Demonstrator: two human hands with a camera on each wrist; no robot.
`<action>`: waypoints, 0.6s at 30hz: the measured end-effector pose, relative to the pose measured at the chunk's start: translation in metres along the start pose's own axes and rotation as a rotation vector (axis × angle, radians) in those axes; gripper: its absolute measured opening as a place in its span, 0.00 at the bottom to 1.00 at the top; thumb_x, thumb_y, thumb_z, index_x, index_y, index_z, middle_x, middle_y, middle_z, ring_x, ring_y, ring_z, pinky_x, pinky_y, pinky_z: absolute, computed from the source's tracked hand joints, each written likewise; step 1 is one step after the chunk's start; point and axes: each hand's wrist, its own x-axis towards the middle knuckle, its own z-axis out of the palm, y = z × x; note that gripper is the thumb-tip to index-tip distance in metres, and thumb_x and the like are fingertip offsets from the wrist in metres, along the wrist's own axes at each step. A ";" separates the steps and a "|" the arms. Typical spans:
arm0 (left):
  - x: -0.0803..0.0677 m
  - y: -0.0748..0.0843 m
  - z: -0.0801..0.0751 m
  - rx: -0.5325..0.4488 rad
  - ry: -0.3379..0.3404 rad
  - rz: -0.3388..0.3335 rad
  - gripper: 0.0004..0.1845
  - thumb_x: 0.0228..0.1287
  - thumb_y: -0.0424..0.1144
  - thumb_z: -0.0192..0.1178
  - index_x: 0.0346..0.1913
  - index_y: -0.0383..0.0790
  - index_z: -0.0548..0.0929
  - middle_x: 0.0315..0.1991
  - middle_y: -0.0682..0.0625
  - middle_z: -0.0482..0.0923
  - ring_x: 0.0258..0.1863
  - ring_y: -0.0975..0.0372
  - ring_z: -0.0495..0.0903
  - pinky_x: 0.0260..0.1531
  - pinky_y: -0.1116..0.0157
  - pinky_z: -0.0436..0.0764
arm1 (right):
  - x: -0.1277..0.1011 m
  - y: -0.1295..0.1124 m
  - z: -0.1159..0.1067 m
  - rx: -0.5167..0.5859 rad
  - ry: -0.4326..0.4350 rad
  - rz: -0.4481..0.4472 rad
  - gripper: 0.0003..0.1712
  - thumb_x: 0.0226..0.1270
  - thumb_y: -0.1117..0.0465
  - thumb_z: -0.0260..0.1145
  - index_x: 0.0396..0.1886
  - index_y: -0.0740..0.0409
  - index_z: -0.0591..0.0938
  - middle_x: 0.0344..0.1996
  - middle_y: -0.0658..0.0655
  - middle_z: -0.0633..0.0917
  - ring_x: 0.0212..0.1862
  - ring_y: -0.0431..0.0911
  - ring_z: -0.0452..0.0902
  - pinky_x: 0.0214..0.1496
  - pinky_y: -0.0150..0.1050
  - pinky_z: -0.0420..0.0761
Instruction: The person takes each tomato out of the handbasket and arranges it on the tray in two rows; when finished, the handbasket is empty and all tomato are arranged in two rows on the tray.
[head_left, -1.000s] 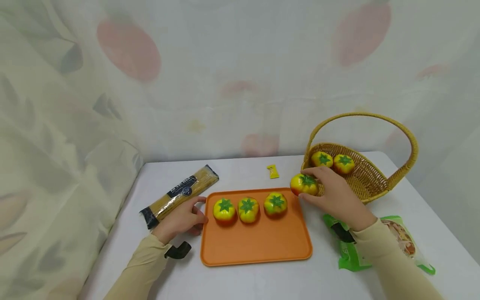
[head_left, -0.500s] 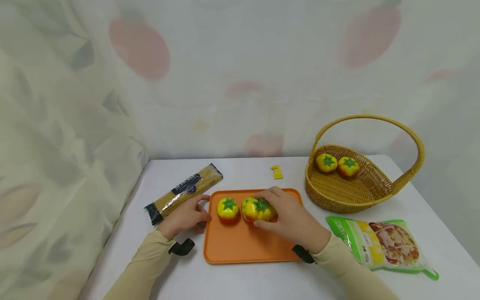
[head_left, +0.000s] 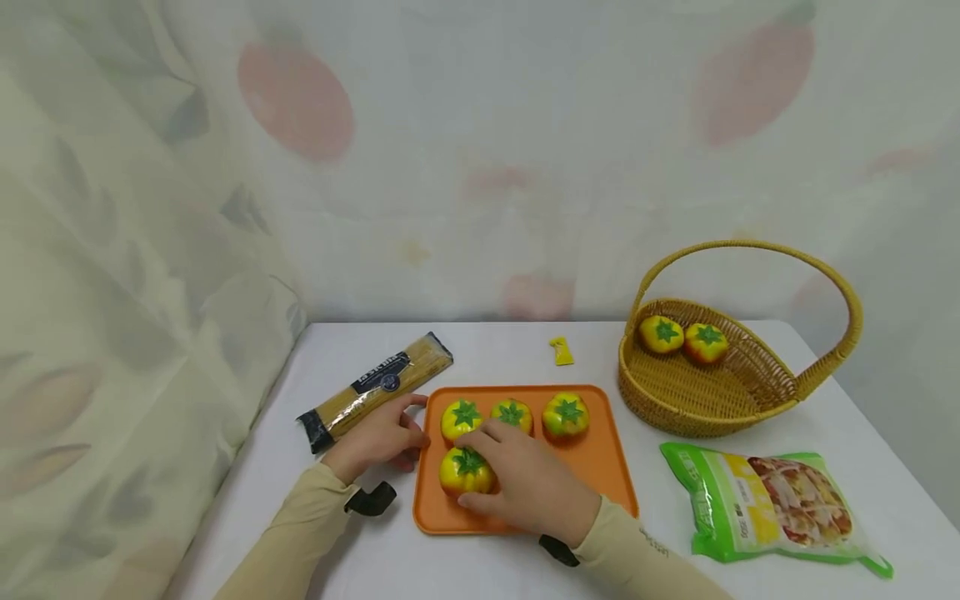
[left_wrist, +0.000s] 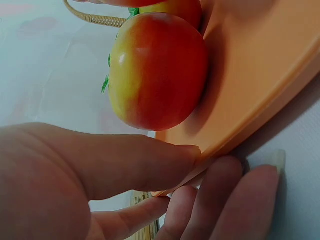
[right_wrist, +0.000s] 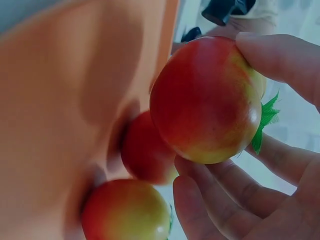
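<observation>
My right hand grips a yellow-and-red tomato with a green star-shaped top, thumb on one side and fingers on the other. The tomato is over the front left part of the orange tray. Behind it on the tray stand a left tomato, a middle tomato, partly covered by the right hand, and a right tomato. At the tray's left edge my left hand pinches the rim; in the left wrist view the thumb lies on top and the fingers curl underneath.
A wicker basket with a tall handle stands at the back right, two tomatoes inside. In front of it lies a green food bag. A noodle pack lies behind the left hand, and a small yellow packet lies behind the tray.
My right hand has carried a tomato from the basket's edge leftward across the tray to its front left. The left hand has stayed at the tray's left rim.
</observation>
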 end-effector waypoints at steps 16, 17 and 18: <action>0.003 -0.002 0.002 0.009 0.008 0.001 0.37 0.67 0.36 0.69 0.78 0.48 0.72 0.44 0.42 0.83 0.32 0.54 0.87 0.32 0.59 0.91 | 0.008 -0.001 0.023 -0.054 -0.023 -0.028 0.33 0.67 0.37 0.78 0.69 0.35 0.80 0.55 0.43 0.82 0.50 0.34 0.78 0.59 0.38 0.88; 0.004 -0.002 0.001 0.009 0.010 -0.003 0.37 0.67 0.36 0.69 0.78 0.48 0.72 0.44 0.42 0.83 0.32 0.54 0.87 0.32 0.59 0.91 | 0.008 -0.001 0.024 -0.054 -0.022 -0.033 0.33 0.68 0.37 0.77 0.69 0.35 0.80 0.56 0.44 0.82 0.51 0.35 0.78 0.60 0.39 0.88; 0.004 -0.002 0.001 0.009 0.011 -0.005 0.37 0.67 0.36 0.69 0.78 0.48 0.72 0.43 0.42 0.83 0.32 0.54 0.87 0.32 0.59 0.91 | 0.008 -0.002 0.024 -0.055 -0.022 -0.036 0.33 0.68 0.37 0.77 0.69 0.35 0.80 0.57 0.44 0.82 0.51 0.35 0.78 0.60 0.39 0.88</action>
